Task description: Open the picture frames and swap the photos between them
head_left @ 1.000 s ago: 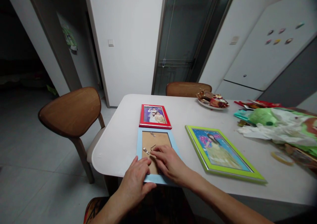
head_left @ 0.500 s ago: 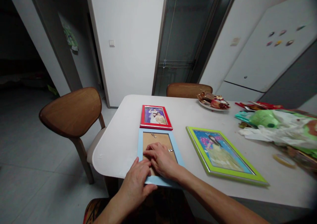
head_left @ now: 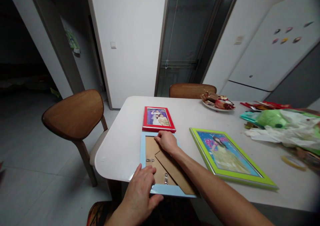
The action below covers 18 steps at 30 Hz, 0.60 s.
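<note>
A light-blue picture frame (head_left: 142, 152) lies face down at the table's near edge, its brown backing board (head_left: 151, 146) and stand leg (head_left: 175, 172) showing. Metal clips (head_left: 166, 178) sit along the backing's near and left sides. My left hand (head_left: 143, 186) grips the frame's near left corner, fingers on top and thumb at the near edge. At the far end, my right hand (head_left: 168, 141) has its fingertips pinched together on the backing; what lies under them is hidden. Just beyond is a red picture frame (head_left: 159, 119), face up with a photo.
A lime-green picture frame (head_left: 225, 152) with a portrait lies to the right. Farther right are a roll of tape (head_left: 293, 162), crumpled white and green wrapping (head_left: 275, 124), and a plate (head_left: 217, 107) of food. Wooden chairs (head_left: 75, 114) stand left and behind the white table (head_left: 115, 156).
My right hand has moved from the middle of the backing to its far end, uncovering the stand leg and clips. My left hand stays at the near left corner.
</note>
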Available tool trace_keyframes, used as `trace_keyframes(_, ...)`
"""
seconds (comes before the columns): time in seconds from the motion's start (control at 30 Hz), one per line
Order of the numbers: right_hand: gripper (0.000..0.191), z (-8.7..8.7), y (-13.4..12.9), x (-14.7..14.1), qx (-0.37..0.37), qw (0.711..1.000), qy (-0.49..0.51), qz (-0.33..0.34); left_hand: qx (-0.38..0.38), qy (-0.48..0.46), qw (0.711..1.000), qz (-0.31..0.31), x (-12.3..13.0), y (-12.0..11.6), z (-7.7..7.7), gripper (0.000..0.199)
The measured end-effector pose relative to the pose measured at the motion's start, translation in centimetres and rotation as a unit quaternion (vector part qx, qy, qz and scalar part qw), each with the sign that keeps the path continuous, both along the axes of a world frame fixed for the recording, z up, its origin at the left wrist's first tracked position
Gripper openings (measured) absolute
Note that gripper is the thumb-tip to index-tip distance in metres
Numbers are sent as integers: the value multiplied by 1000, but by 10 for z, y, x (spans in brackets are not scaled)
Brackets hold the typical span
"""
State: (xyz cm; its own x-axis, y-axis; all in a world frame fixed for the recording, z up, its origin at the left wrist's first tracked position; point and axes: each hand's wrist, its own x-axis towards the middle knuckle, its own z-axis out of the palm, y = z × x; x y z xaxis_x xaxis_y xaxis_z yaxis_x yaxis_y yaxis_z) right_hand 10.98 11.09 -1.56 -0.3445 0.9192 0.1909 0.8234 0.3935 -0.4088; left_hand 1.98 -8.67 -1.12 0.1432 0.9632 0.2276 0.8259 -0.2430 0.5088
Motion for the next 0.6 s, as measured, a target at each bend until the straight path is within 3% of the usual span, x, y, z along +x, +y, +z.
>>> trace_keyframes(0.13,14,-1,0,-4,2,1000,19,-10,3,16,1000,15,4,0,3,39)
trace_keyframes(0.27,23,7,-4,3,-8,997,68,17,7,42,999,21,12,-3,2,37)
trace_keyframes(0.37,26,17,-9,26,-7,992,114,45,36,43,998,9,12,-5,1,34)
trace_keyframes(0.43,24,22,-15,50,-8,980,196,31,67,15,998,-3,8,-5,3,31)
trace_keyframes(0.5,27,24,-27,74,-42,936,347,-34,96,-37,995,-3,5,-5,8,24)
trace_keyframes(0.6,30,20,-62,89,-204,802,553,-92,97,-184,978,26,14,-1,18,11)
